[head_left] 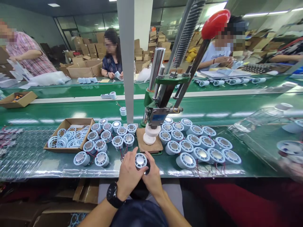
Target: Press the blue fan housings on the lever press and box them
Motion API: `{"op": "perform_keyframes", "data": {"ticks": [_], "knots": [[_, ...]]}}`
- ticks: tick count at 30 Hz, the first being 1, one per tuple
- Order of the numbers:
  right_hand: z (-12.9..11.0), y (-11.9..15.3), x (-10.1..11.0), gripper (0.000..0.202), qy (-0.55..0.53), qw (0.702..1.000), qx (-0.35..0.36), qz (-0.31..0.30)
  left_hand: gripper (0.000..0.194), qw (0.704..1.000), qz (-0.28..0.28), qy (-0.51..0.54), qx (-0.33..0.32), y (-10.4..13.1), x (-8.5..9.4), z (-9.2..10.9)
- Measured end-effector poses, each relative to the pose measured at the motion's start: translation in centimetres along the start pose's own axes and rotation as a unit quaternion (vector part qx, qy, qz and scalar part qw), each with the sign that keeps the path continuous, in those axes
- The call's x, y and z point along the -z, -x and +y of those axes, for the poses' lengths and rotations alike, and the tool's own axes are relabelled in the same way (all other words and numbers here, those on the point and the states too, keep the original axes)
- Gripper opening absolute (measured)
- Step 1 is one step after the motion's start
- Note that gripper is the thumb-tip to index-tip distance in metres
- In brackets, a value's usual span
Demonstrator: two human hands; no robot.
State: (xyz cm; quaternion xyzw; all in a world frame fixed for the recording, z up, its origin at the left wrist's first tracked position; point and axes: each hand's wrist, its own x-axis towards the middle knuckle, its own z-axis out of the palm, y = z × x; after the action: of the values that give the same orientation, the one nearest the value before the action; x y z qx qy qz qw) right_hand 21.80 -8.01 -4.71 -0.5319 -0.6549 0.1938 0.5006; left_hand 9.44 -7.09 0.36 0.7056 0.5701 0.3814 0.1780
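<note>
Both hands hold one light-blue round part (140, 160) with a silver disc at its centre, just above the table's front edge. My left hand (129, 168), below a black wristwatch, grips its left side. My right hand (152, 173) closes round its right side. Behind the part stands a green hand press (159, 110) with a white round pad (149, 138) over a brown board (155, 147). Similar blue parts with red wires stand in groups to the left (101, 159) and right (186, 160) of the press.
A cardboard box (53, 150) of blue rings sits at the left. The press lever with its red knob (215, 23) leans up to the right. A grey post (126, 63) rises behind the parts. A clear bottle (260, 116) lies at the right. Several people work across the green belt.
</note>
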Motion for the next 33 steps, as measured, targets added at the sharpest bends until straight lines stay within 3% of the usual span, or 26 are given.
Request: {"op": "perform_keyframes", "data": {"ticks": [6, 9, 12, 14, 15, 18, 21, 23, 26, 28, 30, 33], "knots": [[0.0, 0.4, -0.5, 0.059, 0.009, 1.0, 0.002, 0.008, 0.073, 0.998, 0.009, 0.025, 0.05, 0.8, -0.9, 0.2], [0.1, 0.2, 0.2, 0.057, 0.037, 0.998, 0.029, -0.04, 0.06, 0.996, 0.0, 0.075, 0.052, 1.6, -2.1, -0.5], [-1.0, -2.2, 4.0, 0.065, 0.101, 0.974, 0.086, -0.185, 0.055, 0.988, -0.024, 0.139, 0.061, 1.6, -2.5, -1.0], [-3.5, -5.8, 8.3, 0.062, 0.16, 0.952, 0.148, -0.213, 0.055, 0.984, -0.038, 0.156, 0.079, 1.1, -2.3, -1.0], [-5.4, -8.1, 10.8, 0.058, 0.19, 0.949, 0.185, -0.172, 0.055, 0.984, -0.041, 0.155, 0.082, 0.9, -2.2, -0.9], [-13.1, -16.3, 17.7, 0.046, 0.252, 0.92, 0.297, 0.039, 0.053, 0.988, -0.024, 0.131, 0.072, 0.3, -2.0, -0.9], [-20.1, -24.6, 21.5, 0.044, 0.291, 0.88, 0.322, 0.191, 0.051, 0.992, -0.006, 0.108, 0.061, 0.5, -2.4, -1.5], [-22.5, -29.0, 21.8, 0.043, 0.268, 0.898, 0.282, 0.207, 0.054, 0.994, -0.006, 0.102, 0.048, 0.8, -2.8, -2.0], [-22.4, -33.1, 20.2, 0.037, 0.195, 0.95, 0.203, 0.134, 0.055, 0.993, -0.007, 0.11, 0.048, 1.2, -2.7, -2.3], [-21.3, -34.5, 19.0, 0.03, 0.149, 0.963, 0.19, 0.118, 0.053, 0.99, -0.013, 0.121, 0.071, 0.9, -1.9, -1.9], [-20.4, -35.0, 18.3, 0.026, 0.112, 0.962, 0.205, 0.14, 0.052, 0.988, -0.019, 0.131, 0.084, -0.2, -0.8, -1.2], [-20.0, -35.1, 18.2, 0.026, 0.09, 0.958, 0.226, 0.153, 0.055, 0.985, -0.01, 0.158, 0.07, -3.7, 0.7, 0.4]]}}
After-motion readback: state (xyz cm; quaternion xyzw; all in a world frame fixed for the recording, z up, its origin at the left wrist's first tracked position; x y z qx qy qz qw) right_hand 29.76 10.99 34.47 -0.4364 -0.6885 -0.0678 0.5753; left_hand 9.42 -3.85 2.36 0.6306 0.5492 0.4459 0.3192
